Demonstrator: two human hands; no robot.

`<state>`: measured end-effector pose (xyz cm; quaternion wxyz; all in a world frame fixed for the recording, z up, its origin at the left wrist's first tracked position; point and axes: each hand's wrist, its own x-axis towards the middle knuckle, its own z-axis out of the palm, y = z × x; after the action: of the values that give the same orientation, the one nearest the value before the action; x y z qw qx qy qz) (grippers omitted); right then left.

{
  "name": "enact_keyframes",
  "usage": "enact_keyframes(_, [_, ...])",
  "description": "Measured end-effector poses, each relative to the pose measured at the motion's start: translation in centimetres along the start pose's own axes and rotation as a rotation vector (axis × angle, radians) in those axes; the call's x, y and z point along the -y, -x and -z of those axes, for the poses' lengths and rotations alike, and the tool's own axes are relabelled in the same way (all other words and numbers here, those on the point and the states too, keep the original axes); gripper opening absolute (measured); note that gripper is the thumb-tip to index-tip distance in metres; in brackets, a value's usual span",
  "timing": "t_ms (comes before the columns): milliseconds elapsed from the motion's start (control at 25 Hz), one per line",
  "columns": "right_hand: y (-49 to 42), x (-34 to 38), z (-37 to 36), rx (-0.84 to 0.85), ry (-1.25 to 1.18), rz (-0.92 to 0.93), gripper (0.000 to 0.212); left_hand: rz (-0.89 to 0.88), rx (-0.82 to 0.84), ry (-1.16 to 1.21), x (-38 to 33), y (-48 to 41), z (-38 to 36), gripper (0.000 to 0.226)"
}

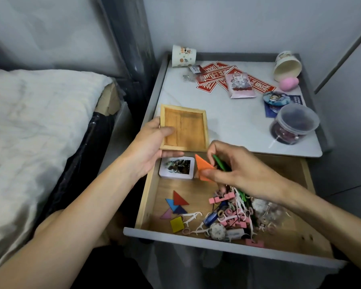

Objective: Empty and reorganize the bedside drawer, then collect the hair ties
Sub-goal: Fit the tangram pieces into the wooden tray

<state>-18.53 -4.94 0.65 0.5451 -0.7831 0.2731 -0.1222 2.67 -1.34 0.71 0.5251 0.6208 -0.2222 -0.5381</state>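
The bedside drawer is pulled open below the white table top. My left hand grips the near left corner of an empty wooden tray at the table's front edge. My right hand pinches an orange triangle piece and a green piece above the drawer. Several flat coloured shapes lie at the drawer's left. A heap of pink clips, floss picks and small ring-shaped hair ties fills its middle. A white card stack sits at the drawer's back left.
On the table top are two paper cups, red stickers, a pink packet, a pink egg-shaped sponge, round badges and a lidded plastic jar. The bed lies at the left.
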Motion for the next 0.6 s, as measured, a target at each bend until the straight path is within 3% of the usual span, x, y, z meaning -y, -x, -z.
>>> enact_keyframes(80, [-0.9, 0.3, 0.9, -0.141, -0.038, 0.065, 0.023, 0.034, 0.045, -0.013, 0.6, 0.9, -0.4, 0.026])
enact_keyframes(200, [-2.4, -0.8, 1.3, -0.204, 0.069, 0.035, 0.024, 0.129, 0.135, 0.037, 2.3, 1.6, -1.5, 0.027])
enact_keyframes(360, [-3.0, -2.8, 1.5, -0.376, 0.385, 0.026, 0.031, 0.171, 0.146, 0.021, 3.3, 0.6, -2.1, 0.024])
enact_keyframes(480, [-3.4, -3.7, 1.6, -0.445, 0.806, 0.226, 0.021, 0.175, 0.126, 0.1, 3.3, 0.1, -2.2, 0.024])
enact_keyframes(600, [-3.5, -4.2, 1.5, -0.418, 0.821, 0.279, 0.017, 0.208, 0.098, 0.212, 3.3, -0.4, -2.2, 0.035])
